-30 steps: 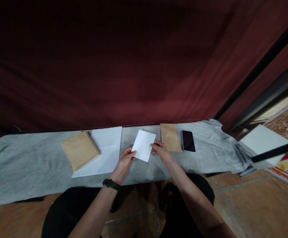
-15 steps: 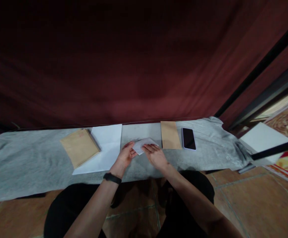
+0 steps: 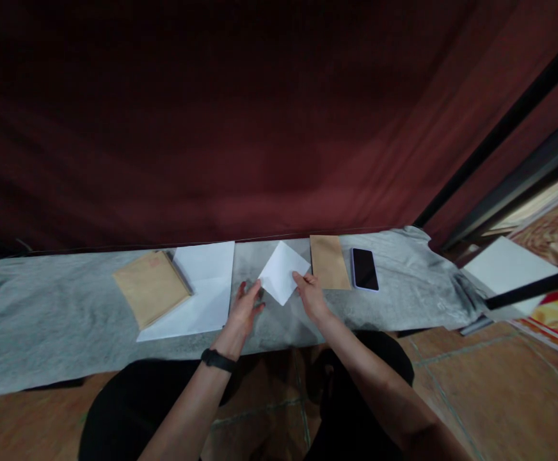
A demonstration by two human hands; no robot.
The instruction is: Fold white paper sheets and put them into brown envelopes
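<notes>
A small white folded paper point(image 3: 281, 272), diamond-shaped from my view, lies at the middle of the cloth-covered bench. My right hand point(image 3: 310, 294) pinches its lower right side between thumb and fingers. At its left corner, my left hand point(image 3: 245, 307) has its fingers spread, one fingertip at or near the paper's edge. A brown envelope point(image 3: 331, 262) lies just right of the folded paper. Farther left, a stack of brown envelopes point(image 3: 151, 285) rests partly over large white sheets point(image 3: 207, 288).
A phone point(image 3: 365, 269) lies face up beyond the brown envelope. Grey cloth point(image 3: 58, 320) covers the narrow bench. Behind it hangs a dark red curtain point(image 3: 260, 160). On the right are a black bar point(image 3: 538, 287) and a white board point(image 3: 509, 269). My knees are under the front edge.
The white paper has turned and now shows a wider diamond face. My left hand has loosened and its fingers have spread. My right hand has shifted to the paper's right side.
</notes>
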